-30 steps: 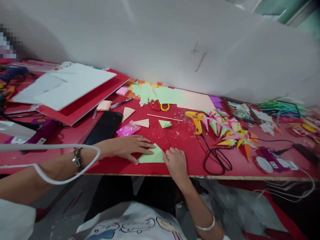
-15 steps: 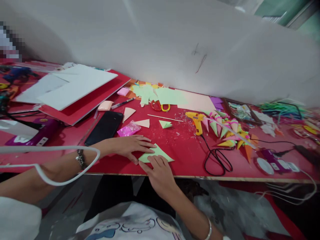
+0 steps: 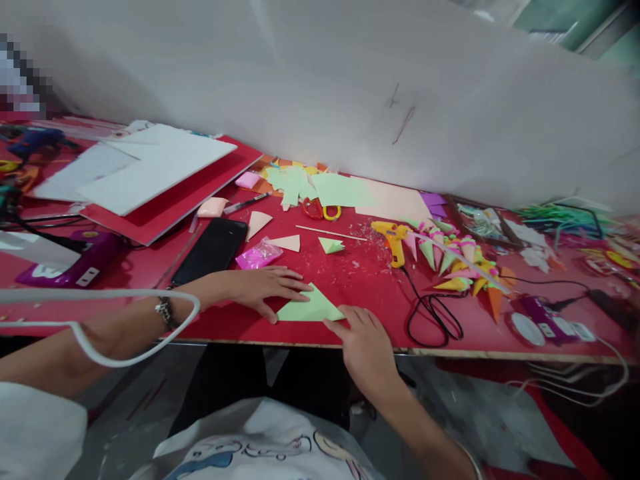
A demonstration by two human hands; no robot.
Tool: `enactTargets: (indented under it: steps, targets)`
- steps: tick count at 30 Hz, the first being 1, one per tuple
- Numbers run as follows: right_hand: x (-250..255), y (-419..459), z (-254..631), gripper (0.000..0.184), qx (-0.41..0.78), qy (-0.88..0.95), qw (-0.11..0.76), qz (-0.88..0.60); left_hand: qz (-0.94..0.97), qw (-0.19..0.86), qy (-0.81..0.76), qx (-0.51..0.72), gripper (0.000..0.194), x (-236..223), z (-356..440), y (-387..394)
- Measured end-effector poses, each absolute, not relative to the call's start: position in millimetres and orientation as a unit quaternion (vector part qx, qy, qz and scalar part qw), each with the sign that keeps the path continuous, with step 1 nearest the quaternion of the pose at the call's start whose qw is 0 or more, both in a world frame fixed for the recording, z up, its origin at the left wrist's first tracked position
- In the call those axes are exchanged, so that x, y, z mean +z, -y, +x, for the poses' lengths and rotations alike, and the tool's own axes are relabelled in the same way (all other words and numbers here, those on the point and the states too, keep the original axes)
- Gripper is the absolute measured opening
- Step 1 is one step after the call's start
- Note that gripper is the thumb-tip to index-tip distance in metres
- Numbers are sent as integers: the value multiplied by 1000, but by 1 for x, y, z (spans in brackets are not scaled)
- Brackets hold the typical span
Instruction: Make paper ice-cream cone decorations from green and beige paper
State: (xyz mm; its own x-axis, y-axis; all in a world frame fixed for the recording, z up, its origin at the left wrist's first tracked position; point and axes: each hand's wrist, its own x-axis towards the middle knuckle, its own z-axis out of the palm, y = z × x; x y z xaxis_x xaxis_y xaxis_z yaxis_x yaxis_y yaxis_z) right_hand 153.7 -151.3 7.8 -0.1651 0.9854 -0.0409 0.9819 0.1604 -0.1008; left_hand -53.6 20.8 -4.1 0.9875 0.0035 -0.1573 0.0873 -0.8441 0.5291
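A light green paper triangle (image 3: 311, 308), apparently folded, lies flat near the front edge of the red table (image 3: 370, 287). My left hand (image 3: 263, 290) rests on its left side, fingers stretched and spread, thumb down at the lower left corner. At the right corner, my right hand (image 3: 367, 343) touches the paper with its fingertips; its fingers are extended, and the thumb or forefinger lies along the bottom edge. Just beyond are a small folded green paper (image 3: 330, 246), a peach paper wedge (image 3: 287, 243) and a shiny pink packet (image 3: 259, 254).
A black phone (image 3: 210, 251) lies left of the packet. Right of centre, a yellow glue gun (image 3: 393, 243) trails a coiled black cord (image 3: 435, 320) beside several paper cones (image 3: 463, 253). Scissors (image 3: 331, 213) and paper sheets (image 3: 340, 190) lie at the back; white boards (image 3: 165, 167) at left.
My right hand has slid rightward across the paper from its middle to the right corner, uncovering the triangle's lower part. My left hand has stayed about where it was.
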Motion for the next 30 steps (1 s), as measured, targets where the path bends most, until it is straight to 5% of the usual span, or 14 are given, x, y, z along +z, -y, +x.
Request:
enactTargets:
  steps: [10, 19, 24, 30]
  targets:
    - [20, 155, 189, 28, -5, 715, -41, -698, 955, 280, -42, -85, 61, -1, -52, -19]
    - [-14, 150, 152, 57, 23, 837, 91, -539, 967, 224, -125, -7, 65, -2, -57, 20]
    - [-25, 158, 150, 18, 21, 847, 126, -515, 950, 216, -210, 77, 60, -2, -50, 60]
    - [6, 139, 153, 19, 99, 817, 210, -528, 943, 125, -240, 193, 21, 11, -32, 76]
